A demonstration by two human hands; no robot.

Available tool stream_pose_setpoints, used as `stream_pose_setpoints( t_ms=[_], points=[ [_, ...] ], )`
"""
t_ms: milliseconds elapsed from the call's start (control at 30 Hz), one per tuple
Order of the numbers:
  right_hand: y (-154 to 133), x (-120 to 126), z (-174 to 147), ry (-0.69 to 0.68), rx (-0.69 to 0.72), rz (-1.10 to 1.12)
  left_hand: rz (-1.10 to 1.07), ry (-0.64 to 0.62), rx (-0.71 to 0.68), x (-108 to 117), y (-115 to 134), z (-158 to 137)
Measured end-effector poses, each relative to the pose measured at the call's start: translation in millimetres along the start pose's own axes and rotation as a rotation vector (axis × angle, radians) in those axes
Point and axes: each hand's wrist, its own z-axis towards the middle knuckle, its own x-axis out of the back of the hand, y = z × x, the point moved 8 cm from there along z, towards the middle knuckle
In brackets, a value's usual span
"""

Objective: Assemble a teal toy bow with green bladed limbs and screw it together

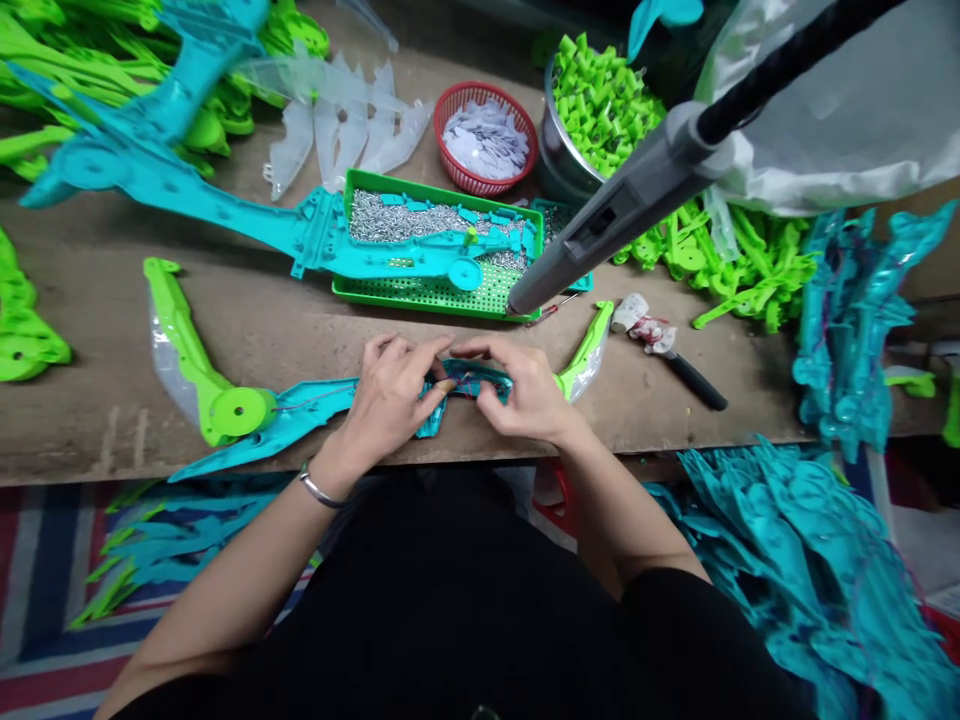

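A turquoise plastic shell half (319, 400) lies along the front edge of the table, its hollow side up, with thin dark red wires (469, 378) running inside it. My left hand (394, 395) rests over its middle, thumb and fingers closed at the wires; the exact pinch is partly hidden. My right hand (525, 390) curls around the shell's right part, fingertips at its far rim and thumb at the near side. A lime-green arm with a clear blade (184, 350) joins the shell's left end. A similar green piece (589, 350) shows beyond my right hand.
Behind the hands, a green basket (420, 300) of screws carries another turquoise shell (247, 225). A grey electric screwdriver (622, 200) hangs at its right. A hammer (667, 350) lies right; a red basket (486, 185) and metal bowl (559, 160) stand behind. Turquoise parts (802, 560) are piled lower right.
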Motion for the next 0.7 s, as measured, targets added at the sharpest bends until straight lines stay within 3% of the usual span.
stream_pose_setpoints(
  t_ms=[167, 333, 700],
  points=[
    [-17, 6, -3, 0.016, 0.085, -0.044, 0.041, 0.028, -0.031, 3, 6, 0],
    [-6, 10, -3, 0.061, 0.048, -0.115, 0.102, 0.065, -0.099, 5, 16, -3],
    [6, 4, -1, -0.047, 0.059, -0.188, 0.173, 0.059, 0.035, 4, 15, -13]
  ],
)
